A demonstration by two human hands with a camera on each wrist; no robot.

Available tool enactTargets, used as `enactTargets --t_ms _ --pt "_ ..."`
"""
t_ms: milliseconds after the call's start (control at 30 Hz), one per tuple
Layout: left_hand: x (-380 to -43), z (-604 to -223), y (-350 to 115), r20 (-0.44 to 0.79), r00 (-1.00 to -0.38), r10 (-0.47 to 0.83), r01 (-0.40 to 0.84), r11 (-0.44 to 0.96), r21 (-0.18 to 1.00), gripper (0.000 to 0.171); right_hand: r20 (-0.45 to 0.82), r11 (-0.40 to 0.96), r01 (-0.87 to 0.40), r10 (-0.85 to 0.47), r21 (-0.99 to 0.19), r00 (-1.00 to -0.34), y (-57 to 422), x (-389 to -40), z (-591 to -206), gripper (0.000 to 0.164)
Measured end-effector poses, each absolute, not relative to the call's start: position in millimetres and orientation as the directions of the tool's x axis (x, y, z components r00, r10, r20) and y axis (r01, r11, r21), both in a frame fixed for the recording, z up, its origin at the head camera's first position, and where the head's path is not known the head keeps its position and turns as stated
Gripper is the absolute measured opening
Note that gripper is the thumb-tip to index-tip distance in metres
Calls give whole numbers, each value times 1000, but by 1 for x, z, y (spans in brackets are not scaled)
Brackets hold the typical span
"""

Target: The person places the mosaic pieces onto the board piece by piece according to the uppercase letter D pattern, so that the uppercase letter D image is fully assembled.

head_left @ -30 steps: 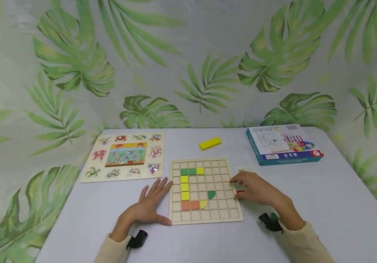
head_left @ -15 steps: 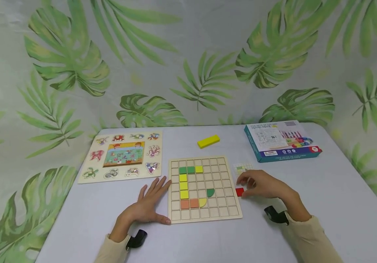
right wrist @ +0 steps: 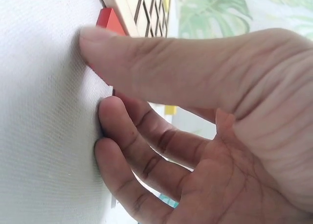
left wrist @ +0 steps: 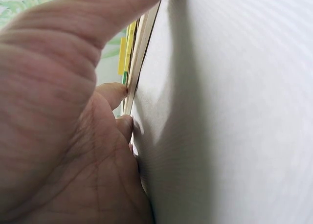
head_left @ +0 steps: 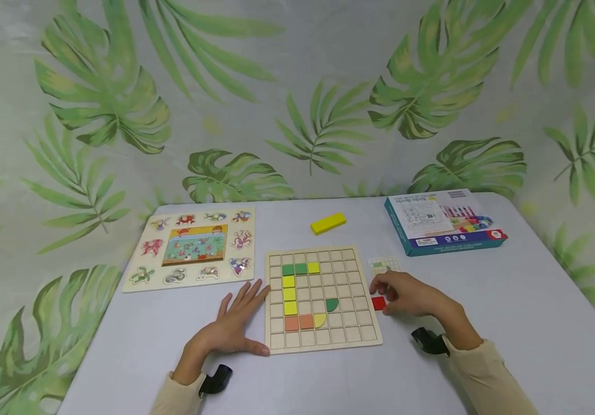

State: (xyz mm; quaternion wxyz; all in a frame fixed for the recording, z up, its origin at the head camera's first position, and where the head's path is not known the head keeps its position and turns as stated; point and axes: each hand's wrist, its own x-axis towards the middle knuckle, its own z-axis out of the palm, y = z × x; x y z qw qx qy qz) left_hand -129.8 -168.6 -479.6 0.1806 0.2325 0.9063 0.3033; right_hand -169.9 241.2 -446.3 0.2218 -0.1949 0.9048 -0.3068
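The wooden grid board (head_left: 343, 340) lies flat on the white table. Along its left edge rests my left hand (head_left: 235, 323), fingers spread, with thumb and fingertips at the wood. Just off the board's right side lies a red square tile (head_left: 378, 304). My right hand (head_left: 414, 295) curves thumb and index finger around that tile; in the right wrist view the thumb (right wrist: 142, 62) partly covers it. Set on the board are green squares (head_left: 294, 269), yellow squares (head_left: 289, 294), orange squares (head_left: 298, 323), a yellow quarter-round (head_left: 319, 320) and a green quarter-round (head_left: 332, 305).
A small pattern card (head_left: 384, 265) sits beyond my right hand. Behind the board lies a yellow block (head_left: 328, 223). A sea-animal puzzle board (head_left: 142, 253) is at the back left, a flat game box (head_left: 445, 222) at the back right. A leaf-patterned cloth hangs behind.
My right hand drew back slightly, showing more of the red tile, then moved back in around it. The left hand stays at the board's edge. The head view shifted a little.
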Motion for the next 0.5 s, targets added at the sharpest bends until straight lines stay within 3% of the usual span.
enactTargets --t_ms 500 --pt "-131 -479 -167 -209 -828 521 304 730 612 127 -293 764 -217 -470 -608 -833 238 -170 -449 31"
